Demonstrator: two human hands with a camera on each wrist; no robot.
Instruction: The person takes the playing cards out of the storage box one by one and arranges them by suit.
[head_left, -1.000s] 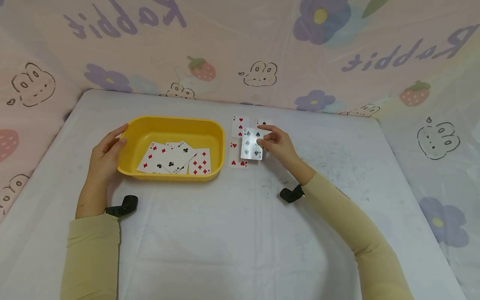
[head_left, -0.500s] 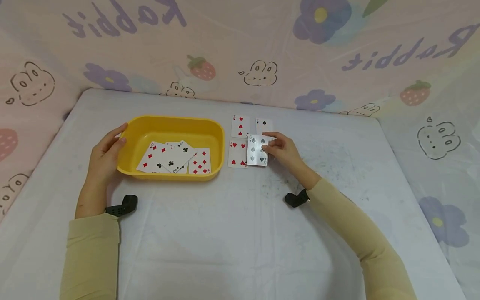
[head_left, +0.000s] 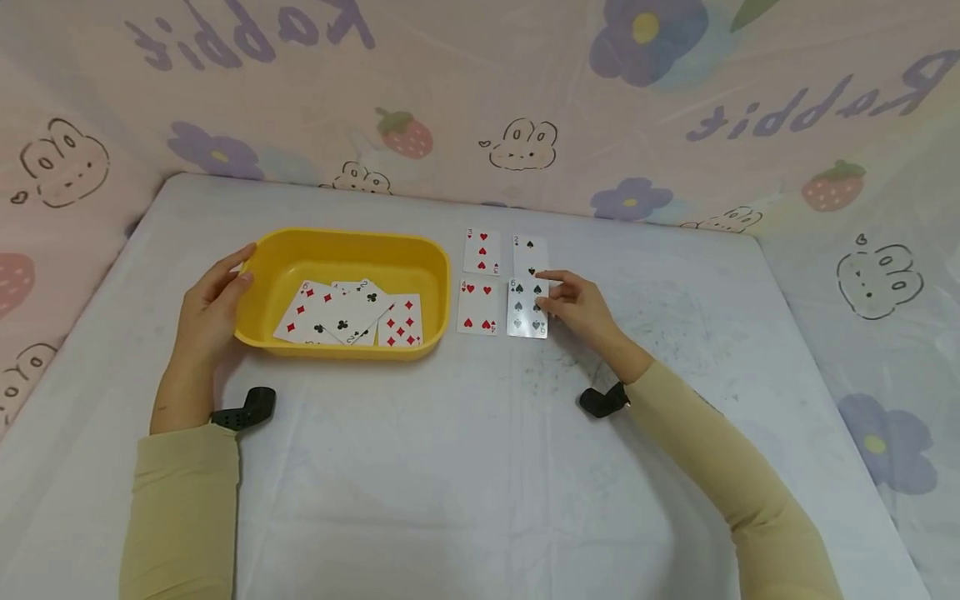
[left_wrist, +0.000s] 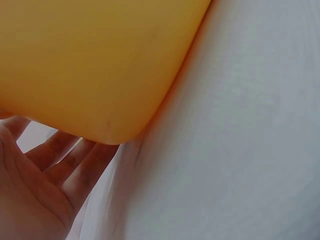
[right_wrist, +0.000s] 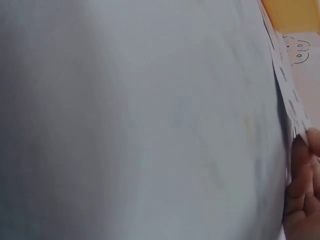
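Between thumb and fingers, my right hand (head_left: 583, 310) pinches the right edge of a six of spades playing card (head_left: 527, 315), low over the table. In the right wrist view that card (right_wrist: 291, 102) appears nearly edge-on, slightly tilted. Just behind it lies a two of spades (head_left: 528, 257), its lower edge partly covered. To its left are a four of hearts (head_left: 477, 308) and, farther back, a three of hearts (head_left: 481, 252), both face up. My left hand (head_left: 208, 312) holds the left end of a yellow plastic basin (head_left: 352, 353); in the left wrist view its fingers (left_wrist: 82, 172) lie against the basin's outside.
Several face-up cards overlap inside the basin, among them a six of diamonds (head_left: 298, 312) and a two of clubs (head_left: 369, 302). A white cloth (head_left: 390, 467) covers the table. Printed curtains (head_left: 465, 92) rise along the back and sides.
My right hand has moved the six of spades right and toward me, from above the other cards to beside the four of hearts. The left hand and basin have stayed put.
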